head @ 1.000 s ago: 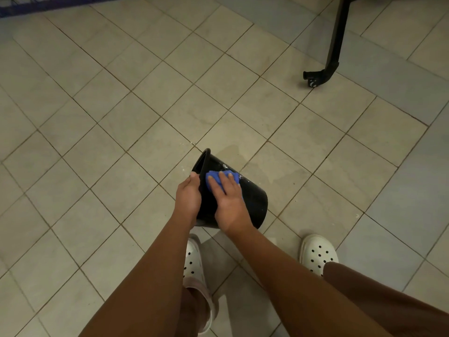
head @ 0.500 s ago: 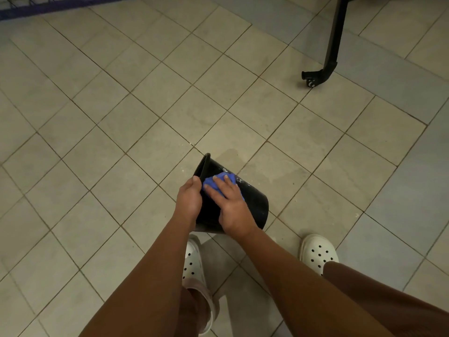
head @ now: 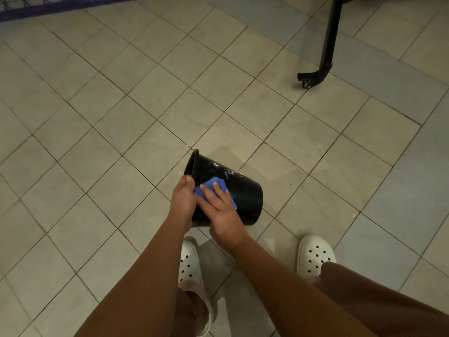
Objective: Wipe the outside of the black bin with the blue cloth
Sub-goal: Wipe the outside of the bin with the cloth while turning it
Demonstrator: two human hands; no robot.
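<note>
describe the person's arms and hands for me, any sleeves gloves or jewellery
Both are bare human arms: the left arm and the right arm show no sleeves anywhere in view. The left hand and the right hand are ungloved. No watch, bracelet or ring shows on the wrists or the fingers, and no markings are visible.

Dim, warm, even light; source not in view. Soft shadow on the floor tiles (head: 218,261) just nearer than the right hand (head: 222,210). Pale glints on the black bin (head: 245,195) wall beyond that hand. Grout lines bow far from the hand, toward the edges: wide-angle distortion. Focus fair; corners darker.
</note>
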